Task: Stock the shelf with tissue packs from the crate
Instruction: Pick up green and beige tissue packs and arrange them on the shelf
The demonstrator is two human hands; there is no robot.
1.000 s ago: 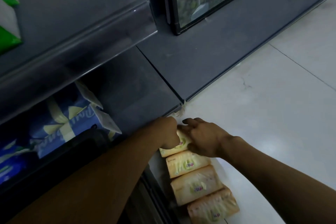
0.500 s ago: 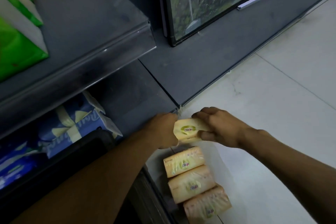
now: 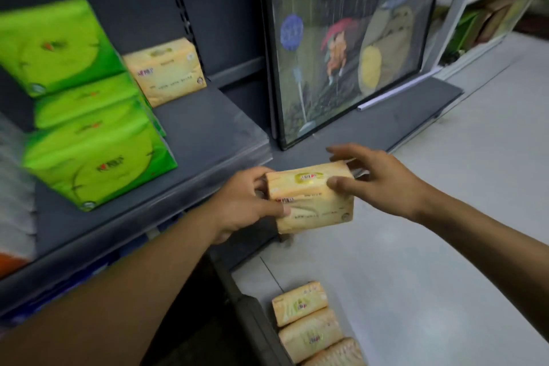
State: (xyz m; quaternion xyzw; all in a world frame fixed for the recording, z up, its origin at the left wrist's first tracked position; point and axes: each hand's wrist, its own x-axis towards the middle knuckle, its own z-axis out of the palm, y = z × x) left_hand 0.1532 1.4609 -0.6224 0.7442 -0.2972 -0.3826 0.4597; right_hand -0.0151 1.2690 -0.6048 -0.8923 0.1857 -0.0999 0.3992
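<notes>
**Holding a tissue pack [image 3: 310, 196] off the shelf's [image 3: 208, 128] right front corner**

Both hands carry the yellow pack in the air, just outside the shelf's front lip and close to its right end, above the pale floor [image 3: 445, 246]. The pack is tilted, with its printed face turned up and toward the camera.

The grey shelf has bare room along its right part. That room is bounded on the left by the stacked green packs [image 3: 95, 157]. At the back stands another yellow pack [image 3: 166, 71], against the rear panel beside the slotted upright. Right of the shelf end, a framed picture [image 3: 341, 38] stands on the dark base and closes off that side.

The left hand [image 3: 246, 202] comes in from lower left with its forearm crossing below the shelf lip. Its fingers are wrapped round the pack's left end, and the thumb lies along the lower front face. The right hand [image 3: 383, 178] reaches in from the right with its fingers spread and nearly straight over the pack's far top edge. Its thumb tip rests on the near face.

Three more yellow packs [image 3: 300, 303] lie in a row on the floor below, touching one another.
</notes>
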